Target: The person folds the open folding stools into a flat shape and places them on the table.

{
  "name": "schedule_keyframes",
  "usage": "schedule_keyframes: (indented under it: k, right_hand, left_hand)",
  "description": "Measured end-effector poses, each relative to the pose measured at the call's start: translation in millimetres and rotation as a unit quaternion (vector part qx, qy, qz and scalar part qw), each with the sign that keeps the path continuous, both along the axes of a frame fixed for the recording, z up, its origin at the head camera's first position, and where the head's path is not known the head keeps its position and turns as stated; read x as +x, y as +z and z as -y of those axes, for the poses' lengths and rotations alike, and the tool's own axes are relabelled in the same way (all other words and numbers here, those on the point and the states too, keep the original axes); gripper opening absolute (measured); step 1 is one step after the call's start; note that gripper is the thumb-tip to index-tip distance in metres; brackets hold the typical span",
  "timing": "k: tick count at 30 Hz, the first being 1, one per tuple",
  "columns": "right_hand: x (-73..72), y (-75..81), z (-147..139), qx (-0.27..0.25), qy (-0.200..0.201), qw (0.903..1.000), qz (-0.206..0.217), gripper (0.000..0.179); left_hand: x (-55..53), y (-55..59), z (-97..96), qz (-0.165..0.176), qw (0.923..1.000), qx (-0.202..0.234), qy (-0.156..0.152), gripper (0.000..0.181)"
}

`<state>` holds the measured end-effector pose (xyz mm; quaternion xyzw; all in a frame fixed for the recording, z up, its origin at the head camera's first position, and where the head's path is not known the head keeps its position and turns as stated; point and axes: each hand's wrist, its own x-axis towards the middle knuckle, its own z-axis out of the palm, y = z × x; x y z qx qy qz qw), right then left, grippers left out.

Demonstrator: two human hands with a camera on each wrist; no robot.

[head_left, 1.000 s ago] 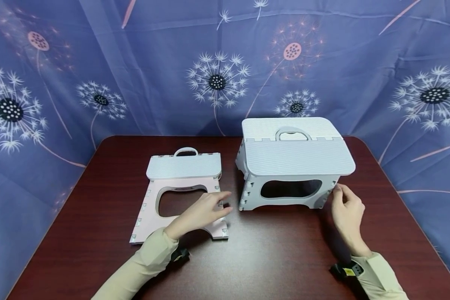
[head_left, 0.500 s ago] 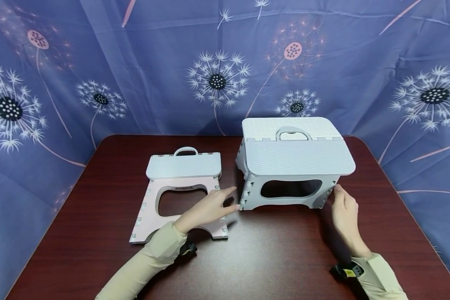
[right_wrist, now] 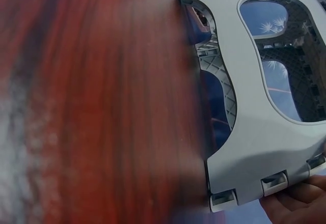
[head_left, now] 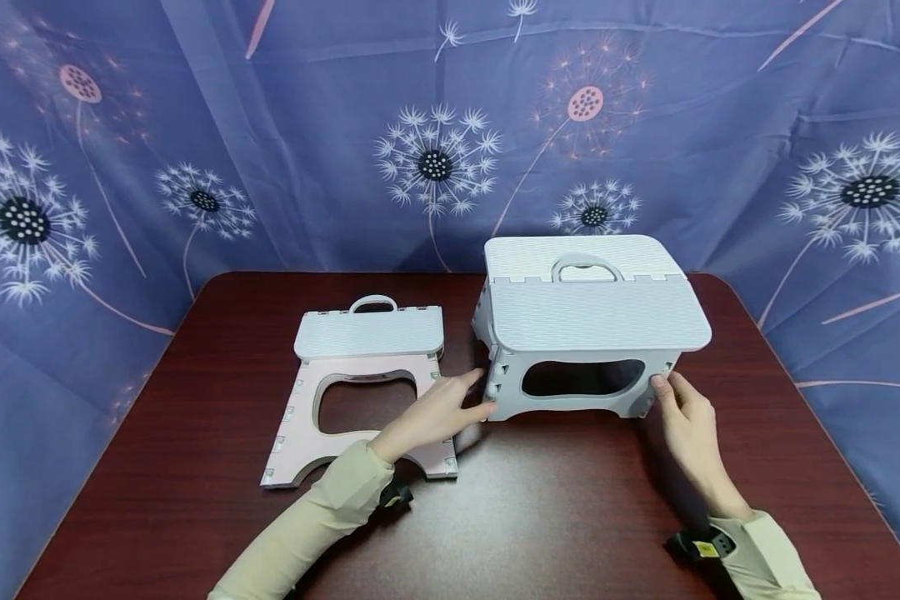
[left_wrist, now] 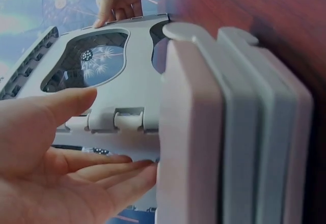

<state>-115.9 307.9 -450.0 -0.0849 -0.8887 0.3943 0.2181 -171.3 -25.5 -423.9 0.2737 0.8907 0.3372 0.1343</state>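
Note:
A folding step stool [head_left: 600, 321] stands unfolded at the right of the table, with a ribbed light-grey top and an oval cut-out in its front panel. My right hand [head_left: 692, 425] holds its front right leg edge, thumb on the front panel and fingers round the side. At the opposite leg edge is my left hand [head_left: 429, 417], thumb at the front and long, fairly straight fingers beside the side panel. The left wrist view shows the stool's hinged edge [left_wrist: 117, 118] between thumb and fingers. A folded step stool [head_left: 345, 367], pink and white, lies flat beneath the left forearm.
The dark red-brown table [head_left: 555, 517] has rounded far corners. Behind and beside it hangs a blue dandelion-print cloth [head_left: 307, 125]. In the left wrist view, the folded stool's layered edge [left_wrist: 196, 112] stands close beside the left fingertips.
My left hand has moved right from over the folded stool to the standing stool's left leg edge. My right thumb has come onto the front panel. Both stools have stayed in place.

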Motion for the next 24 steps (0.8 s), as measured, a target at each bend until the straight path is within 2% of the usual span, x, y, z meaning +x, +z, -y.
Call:
schedule_keyframes:
  k: [4, 12, 24]
  right_hand:
    - [-2.4, -2.6, 0, 0.015, 0.007, 0.9998, -0.01, 0.022]
    - [-2.1, -1.3, -4, 0.021, 0.03, 0.9992, -0.014, 0.026]
    - [-0.8, -0.7, -6, 0.026, 0.051, 0.9983, 0.004, 0.029]
  left_hand:
    - [-1.4, -1.4, -6.7, -0.008, 0.9997, 0.015, 0.021, 0.061]
    - [-0.8, 0.7, -15.6, -0.001, 0.9987, 0.023, 0.045, 0.059]
    - [0.3, -3.1, -25.9, -0.003, 0.9978, 0.021, 0.063, 0.048]
